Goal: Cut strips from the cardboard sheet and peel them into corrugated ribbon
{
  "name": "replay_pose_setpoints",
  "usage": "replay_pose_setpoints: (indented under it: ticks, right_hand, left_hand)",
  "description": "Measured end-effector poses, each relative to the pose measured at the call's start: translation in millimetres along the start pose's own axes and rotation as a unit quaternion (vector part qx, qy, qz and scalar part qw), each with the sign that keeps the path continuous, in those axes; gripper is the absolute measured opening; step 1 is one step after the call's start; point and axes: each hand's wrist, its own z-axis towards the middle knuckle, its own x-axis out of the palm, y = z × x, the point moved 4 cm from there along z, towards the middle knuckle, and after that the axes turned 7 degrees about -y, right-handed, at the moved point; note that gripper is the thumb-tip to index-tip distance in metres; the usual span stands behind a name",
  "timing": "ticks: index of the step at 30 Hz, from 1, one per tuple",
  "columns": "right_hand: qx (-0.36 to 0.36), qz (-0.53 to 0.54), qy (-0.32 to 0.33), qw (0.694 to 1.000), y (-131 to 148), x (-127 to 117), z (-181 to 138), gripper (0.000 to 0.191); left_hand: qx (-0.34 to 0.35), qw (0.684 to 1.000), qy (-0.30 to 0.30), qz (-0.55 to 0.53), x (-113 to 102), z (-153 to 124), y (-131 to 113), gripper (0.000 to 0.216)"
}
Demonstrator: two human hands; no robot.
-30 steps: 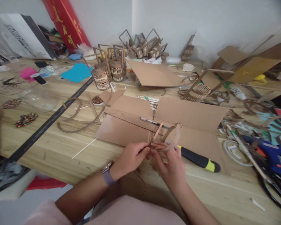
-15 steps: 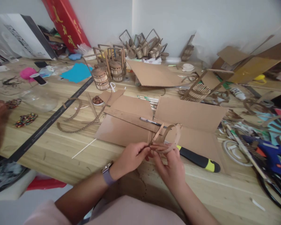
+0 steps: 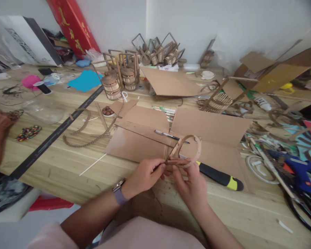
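Both my hands meet above the table's front edge, pinching a narrow brown cardboard strip (image 3: pixel 198 148) that curls into a loop. My left hand (image 3: pixel 147 174) is closed on the strip's end, thumb against fingers. Closed on the loop's lower side is my right hand (image 3: pixel 190 183). A short straight piece of the strip sticks up from between the fingertips; how the ends meet there is hidden. Just beyond lie flat cardboard sheets (image 3: pixel 140 145), a pen (image 3: pixel 168 134) and a utility knife with a black and yellow handle (image 3: pixel 217 175).
Small woven baskets (image 3: pixel 111 86) stand at the back. To the right are a blue glue gun (image 3: pixel 298 169), black scissors (image 3: pixel 304 207) and paper scraps. Another person's hand (image 3: pixel 0 128) rests at far left near beads (image 3: pixel 28 133). A white stick (image 3: pixel 93 164) lies left of the cardboard.
The loop has tilted slightly upright and shows rounder between my hands. My right hand has shifted a little; the other person's hand at the left has moved slightly.
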Motion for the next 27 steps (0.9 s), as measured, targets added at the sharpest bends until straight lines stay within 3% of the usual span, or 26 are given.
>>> replay_pose_setpoints:
  ticks: [14,22,27]
  right_hand:
    - [-0.077,-0.016,-0.010,0.997,5.1,5.1,-1.9,0.002]
    - [-0.018,-0.007,-0.006,1.000,1.1,0.7,0.7,0.007]
    - [-0.040,-0.014,-0.014,0.999,3.6,0.0,0.5,0.006]
  left_hand:
    - [0.000,1.000,-0.016,0.023,-0.8,2.5,1.6,0.030]
    - [0.011,1.000,0.003,0.010,0.9,0.0,0.5,0.031]
    - [-0.011,0.999,0.008,-0.039,2.7,-0.3,1.6,0.030]
